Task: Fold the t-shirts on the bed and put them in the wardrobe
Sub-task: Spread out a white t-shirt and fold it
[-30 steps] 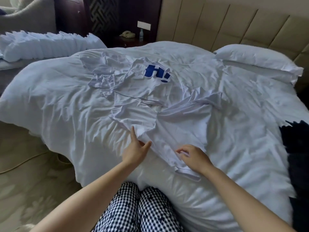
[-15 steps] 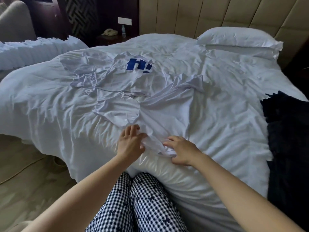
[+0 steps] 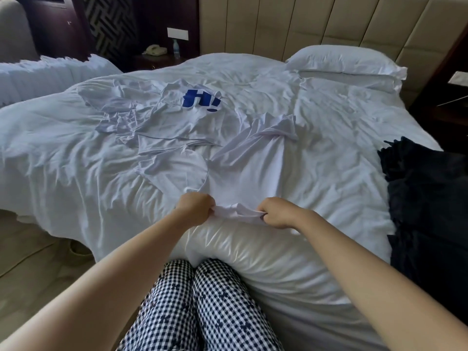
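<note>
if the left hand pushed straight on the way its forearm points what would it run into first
The left hand would meet the body of the white t-shirt whose edge it grips, spread just beyond its knuckles. Past that probably its sleeve, though depth is unclear.

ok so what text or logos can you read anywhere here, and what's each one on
"h!" in blue, partly creased: on the crumpled white t-shirt.
Water bottle label: too small to read.
White wall plate: nothing legible.

T-shirt [image 3: 243, 173] hem hidden inside left grip [image 3: 196, 209], right grip [image 3: 276, 212]; dark blanket [image 3: 428, 198] cropped rightward.
</note>
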Demonstrator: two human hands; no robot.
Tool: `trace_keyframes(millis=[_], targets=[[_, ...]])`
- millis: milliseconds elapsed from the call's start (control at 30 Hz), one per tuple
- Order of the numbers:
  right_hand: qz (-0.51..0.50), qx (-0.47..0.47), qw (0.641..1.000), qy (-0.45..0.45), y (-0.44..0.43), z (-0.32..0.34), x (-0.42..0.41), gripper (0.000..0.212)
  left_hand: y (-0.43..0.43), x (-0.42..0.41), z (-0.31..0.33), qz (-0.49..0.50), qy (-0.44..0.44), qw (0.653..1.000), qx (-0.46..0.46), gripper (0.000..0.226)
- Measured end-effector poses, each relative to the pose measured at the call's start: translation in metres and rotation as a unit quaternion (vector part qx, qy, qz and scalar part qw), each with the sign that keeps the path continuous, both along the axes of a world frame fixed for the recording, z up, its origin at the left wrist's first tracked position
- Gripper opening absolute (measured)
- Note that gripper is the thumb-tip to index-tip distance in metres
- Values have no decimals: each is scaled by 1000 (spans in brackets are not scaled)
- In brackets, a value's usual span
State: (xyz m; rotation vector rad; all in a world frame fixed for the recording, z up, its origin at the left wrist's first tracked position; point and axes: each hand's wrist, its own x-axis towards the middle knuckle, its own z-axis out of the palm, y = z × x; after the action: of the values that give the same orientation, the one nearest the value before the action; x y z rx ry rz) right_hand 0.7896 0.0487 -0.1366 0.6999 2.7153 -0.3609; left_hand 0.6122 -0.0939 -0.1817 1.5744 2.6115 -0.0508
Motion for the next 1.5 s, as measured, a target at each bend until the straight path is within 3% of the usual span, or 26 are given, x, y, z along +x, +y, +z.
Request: trace_keyframes(millis=[200, 433, 567, 633, 733, 933, 1100, 1500], targets=[[7, -73, 995, -68, -18, 5, 10, 34, -6, 13, 23, -83, -87, 975, -188, 28], [-6, -105, 991, -83, -36, -1, 28, 33, -22, 36, 16, -96, -113, 968, -202, 25], [-17, -169, 981, -92, -41, -3, 34, 6, -28, 36, 5, -90, -150, 956, -235, 26], [-40, -213, 971, -96, -40, -2, 36, 22, -29, 33, 0, -77, -179, 950, -242, 33], [-69, -218, 971, -66, -35, 1, 36, 26, -24, 36, 10, -49, -217, 959, -177, 31], [-53, -28, 993, 99, 4, 17, 27, 38, 13, 37, 34, -14, -138, 990, 8, 37], [-86, 21, 983, 159, 49, 31, 13, 43, 58, 26, 48, -14, -125, 986, 105, 41], [-175, 68, 954, 233, 192, 15, -64, 45, 190, -38, 34, -34, -97, 987, 125, 48]])
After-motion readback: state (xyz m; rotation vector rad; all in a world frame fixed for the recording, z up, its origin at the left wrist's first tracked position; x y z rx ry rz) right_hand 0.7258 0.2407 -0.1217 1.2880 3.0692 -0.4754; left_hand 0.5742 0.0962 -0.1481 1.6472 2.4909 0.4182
